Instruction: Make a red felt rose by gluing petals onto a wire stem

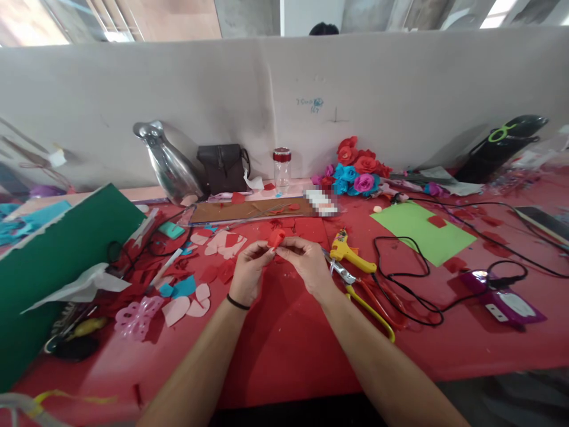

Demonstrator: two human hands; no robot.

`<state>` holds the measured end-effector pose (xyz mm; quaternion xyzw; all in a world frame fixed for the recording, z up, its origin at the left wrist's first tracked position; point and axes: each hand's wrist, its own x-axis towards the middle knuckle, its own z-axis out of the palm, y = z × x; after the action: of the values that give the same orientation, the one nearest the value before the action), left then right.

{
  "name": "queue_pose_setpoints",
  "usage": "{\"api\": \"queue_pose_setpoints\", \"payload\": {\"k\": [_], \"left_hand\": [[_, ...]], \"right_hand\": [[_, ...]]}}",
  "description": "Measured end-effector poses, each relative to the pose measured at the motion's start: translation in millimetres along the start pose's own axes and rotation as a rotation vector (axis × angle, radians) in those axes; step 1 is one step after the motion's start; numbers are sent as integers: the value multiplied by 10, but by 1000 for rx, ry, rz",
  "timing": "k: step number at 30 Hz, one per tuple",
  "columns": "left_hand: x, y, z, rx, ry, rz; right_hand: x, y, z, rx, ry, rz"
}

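A small rolled red paper petal (276, 237) is pinched between the fingertips of both hands, above the middle of the red table. My left hand (249, 270), with a dark band at the wrist, grips it from the left. From the other side, my right hand (307, 261) holds it between thumb and fingers. Pink paper petals (224, 243) lie left of my left hand, among red and blue scraps. Just right of my right hand rest a yellow glue gun (351, 252) and metal pliers or scissors (342, 271) with long handles.
Finished paper roses (360, 169), a glass jar (282, 171), a black bag (223, 169) and a steel jug (169, 163) line the back partition. Black cords run to a purple power strip (504, 299) at right. A green board (75, 261) leans at left; green paper (422, 231) lies right.
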<state>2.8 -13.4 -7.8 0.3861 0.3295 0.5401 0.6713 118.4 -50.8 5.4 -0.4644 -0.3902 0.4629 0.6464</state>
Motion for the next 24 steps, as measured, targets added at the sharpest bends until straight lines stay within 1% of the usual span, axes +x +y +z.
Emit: {"api": "queue_pose_setpoints", "payload": {"k": [4,7,14,17,20,22,24], "left_hand": [[-27,11,23,94,17,79],[-47,4,32,168,37,134],[-54,-78,16,376,67,295],[-69,-81,35,447,71,341],[-90,-62,59,480,65,338],[-97,-42,68,428,49,275],[-92,-17,67,329,42,199]], "right_hand": [[-9,6,15,-1,-8,-22],[-17,14,28,7,10,-31],[-26,67,53,7,19,-77],[-31,82,65,-1,51,-91],[-30,97,65,-14,85,-100],[-27,101,59,-25,98,-104],[-24,94,55,-25,102,-102]]}}
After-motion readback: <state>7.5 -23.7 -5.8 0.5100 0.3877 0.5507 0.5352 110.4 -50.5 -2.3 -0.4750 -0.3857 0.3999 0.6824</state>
